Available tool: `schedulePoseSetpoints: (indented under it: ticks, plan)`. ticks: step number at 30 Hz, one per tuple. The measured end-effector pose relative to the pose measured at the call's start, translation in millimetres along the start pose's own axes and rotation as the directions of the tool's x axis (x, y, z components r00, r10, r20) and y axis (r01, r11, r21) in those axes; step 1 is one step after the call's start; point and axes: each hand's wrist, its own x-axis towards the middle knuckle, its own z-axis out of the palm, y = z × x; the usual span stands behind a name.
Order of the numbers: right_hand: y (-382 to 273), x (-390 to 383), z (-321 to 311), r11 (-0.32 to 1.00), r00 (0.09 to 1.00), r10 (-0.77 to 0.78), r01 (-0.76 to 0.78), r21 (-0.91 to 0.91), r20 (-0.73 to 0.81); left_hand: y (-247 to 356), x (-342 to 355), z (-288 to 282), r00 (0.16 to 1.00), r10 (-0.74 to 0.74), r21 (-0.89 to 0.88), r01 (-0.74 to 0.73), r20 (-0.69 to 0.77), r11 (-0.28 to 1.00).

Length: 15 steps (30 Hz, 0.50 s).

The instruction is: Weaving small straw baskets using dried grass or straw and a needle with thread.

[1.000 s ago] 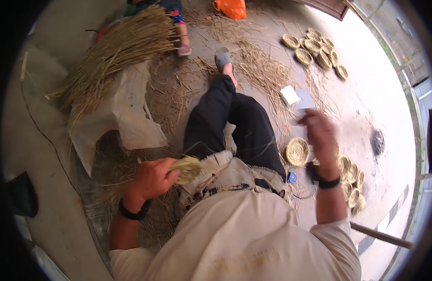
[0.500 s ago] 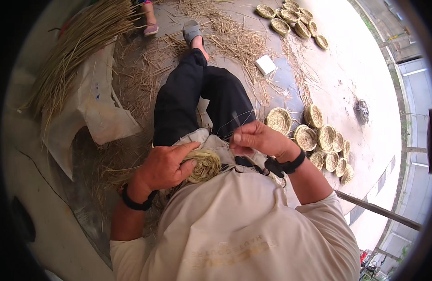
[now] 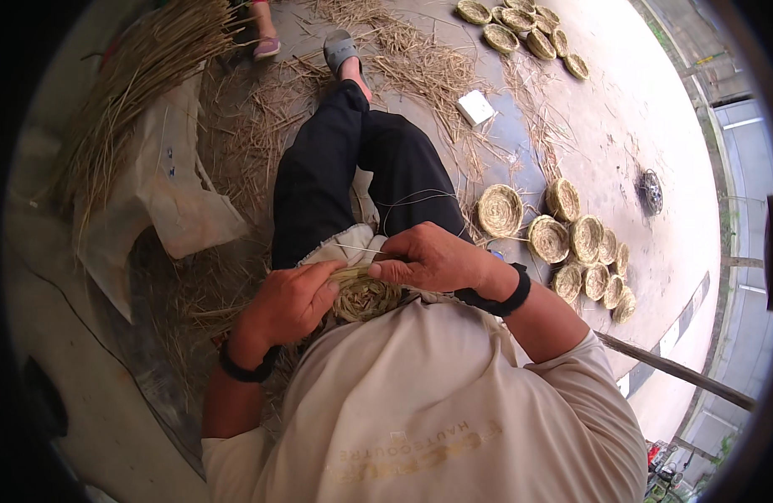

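In my lap rests a round coil of greenish straw (image 3: 365, 302), the small start of a woven basket. My left hand (image 3: 290, 303) is closed on its left edge, thumb on top and fingers at the far rim. Just right of it, my right hand (image 3: 433, 258) pinches a thin pale needle (image 3: 359, 248), which points left over the coil's far side. A fine thread (image 3: 420, 199) loops above my right hand, across the dark trousers. Loose straw ends trail from the coil beneath my left hand. The right fingertips are partly hidden.
Finished straw baskets (image 3: 500, 211) stand grouped on the floor at right, with more baskets (image 3: 501, 38) farther off. A bundle of long straw (image 3: 152, 75) lies on a sheet-covered support at left. Loose straw, a white box (image 3: 475, 108) and another person's foot (image 3: 267, 47) are ahead.
My right hand has moved left and down from beside the coil to its far rim, bringing the needle over it. My left hand still holds the coil.
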Motion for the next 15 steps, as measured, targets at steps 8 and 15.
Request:
schedulePoseSetpoints:
  ticks: [8,15]
  plan:
    - [9.4,-9.6,4.8,0.987,0.993,0.099,-0.106,0.120,0.060,4.6,-16.7,10.3,0.994,-0.111,-0.104,0.113,0.020,0.988]
    - [34.3,2.0,-18.9,0.366,0.944,0.330,-0.138,0.920,0.010,-1.6,-3.0,29.1,0.997,-0.008,-0.136,-0.002,-0.078,0.991]
